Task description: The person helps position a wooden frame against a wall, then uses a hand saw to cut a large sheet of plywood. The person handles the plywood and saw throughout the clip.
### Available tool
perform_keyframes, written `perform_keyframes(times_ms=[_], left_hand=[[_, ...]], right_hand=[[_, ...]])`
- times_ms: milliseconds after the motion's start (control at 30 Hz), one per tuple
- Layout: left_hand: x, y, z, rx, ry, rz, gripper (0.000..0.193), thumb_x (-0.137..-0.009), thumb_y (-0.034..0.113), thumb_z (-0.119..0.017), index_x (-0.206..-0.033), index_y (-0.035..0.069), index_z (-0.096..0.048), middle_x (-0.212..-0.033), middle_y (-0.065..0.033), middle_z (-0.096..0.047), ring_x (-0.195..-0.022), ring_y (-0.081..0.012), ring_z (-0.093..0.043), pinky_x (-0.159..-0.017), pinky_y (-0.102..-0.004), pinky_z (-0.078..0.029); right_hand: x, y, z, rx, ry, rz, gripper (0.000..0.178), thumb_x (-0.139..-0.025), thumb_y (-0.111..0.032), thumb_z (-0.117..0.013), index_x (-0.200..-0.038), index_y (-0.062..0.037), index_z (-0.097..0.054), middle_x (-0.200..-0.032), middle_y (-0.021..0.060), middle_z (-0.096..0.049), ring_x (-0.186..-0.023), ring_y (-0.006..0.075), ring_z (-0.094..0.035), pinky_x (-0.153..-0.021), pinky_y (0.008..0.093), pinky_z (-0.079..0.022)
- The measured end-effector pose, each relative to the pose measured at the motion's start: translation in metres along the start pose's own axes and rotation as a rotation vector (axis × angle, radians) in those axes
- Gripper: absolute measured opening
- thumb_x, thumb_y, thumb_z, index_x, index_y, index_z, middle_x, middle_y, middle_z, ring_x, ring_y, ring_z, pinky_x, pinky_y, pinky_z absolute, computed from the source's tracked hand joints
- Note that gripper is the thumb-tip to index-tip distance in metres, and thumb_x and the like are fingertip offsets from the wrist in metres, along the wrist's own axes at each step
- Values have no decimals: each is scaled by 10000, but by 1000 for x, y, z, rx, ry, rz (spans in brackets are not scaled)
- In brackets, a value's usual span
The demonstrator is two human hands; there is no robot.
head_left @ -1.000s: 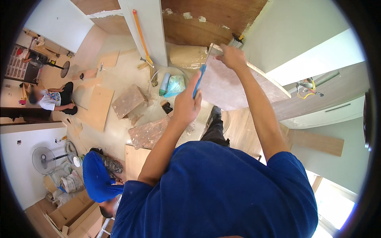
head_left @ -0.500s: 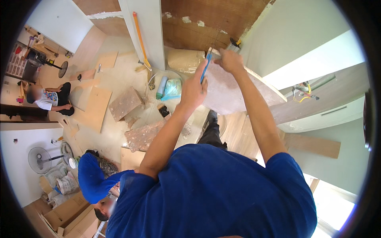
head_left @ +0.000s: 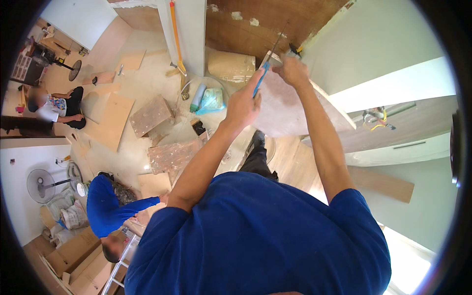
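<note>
My left hand (head_left: 244,105) is closed round a blue-handled tool (head_left: 261,78) with a long, thin, dark blade. The blade slants up and away across the far corner of a pale, dusty board (head_left: 287,105). Just right of the blade, my right hand (head_left: 294,70) grips the board's far edge, its fingers bent over it and its fingertips partly hidden. The board is tilted, with its light edge running down to the right. Below it, my leg and dark shoe (head_left: 257,139) show.
An orange-handled long tool (head_left: 174,34) leans on a white post. Rubble blocks (head_left: 152,117), a plastic bag (head_left: 213,100) and a cut panel (head_left: 112,123) lie on the floor. A co-worker in blue (head_left: 105,204) bends at lower left; another person (head_left: 64,108) sits farther off. Loose wires (head_left: 378,119) stick out at right.
The tool and both hands have shifted slightly right in view, and more of the blade shows past the board. The co-worker in blue now reaches an arm toward a board on the floor.
</note>
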State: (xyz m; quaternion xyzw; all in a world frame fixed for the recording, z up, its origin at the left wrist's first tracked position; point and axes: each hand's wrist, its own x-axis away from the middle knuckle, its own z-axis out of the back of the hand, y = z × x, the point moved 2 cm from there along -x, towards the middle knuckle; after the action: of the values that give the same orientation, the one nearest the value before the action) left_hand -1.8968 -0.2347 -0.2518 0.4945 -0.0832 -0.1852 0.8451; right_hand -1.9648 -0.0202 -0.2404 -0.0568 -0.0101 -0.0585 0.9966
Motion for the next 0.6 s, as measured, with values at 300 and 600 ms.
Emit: perform_keyframes(times_ms=[300,600], left_hand=[[136,-17,39,7,106,-145,612,-950,53,-609,-1531,165,-450,-1332,-227,-649,-1106,-431,-675,-907,-464,-561],[25,-27,-5,10,101,-187,613,-953,55,-615,-1530,151,-433,-1243,-259,-653,-1025,-467,-663,-830,-488,-550]], right_hand=[[0,11,-4,-31,5,-4,481,-868,-484,-759,-1142,-103,-653,-1077,188,-737,-1058,389,-690,-852,530,-533],[-8,5,1,11,-1,1,516,-874,-494,-752,-1194,-103,-653,-1120,184,-735,-1084,385,-686,-875,532,-529]])
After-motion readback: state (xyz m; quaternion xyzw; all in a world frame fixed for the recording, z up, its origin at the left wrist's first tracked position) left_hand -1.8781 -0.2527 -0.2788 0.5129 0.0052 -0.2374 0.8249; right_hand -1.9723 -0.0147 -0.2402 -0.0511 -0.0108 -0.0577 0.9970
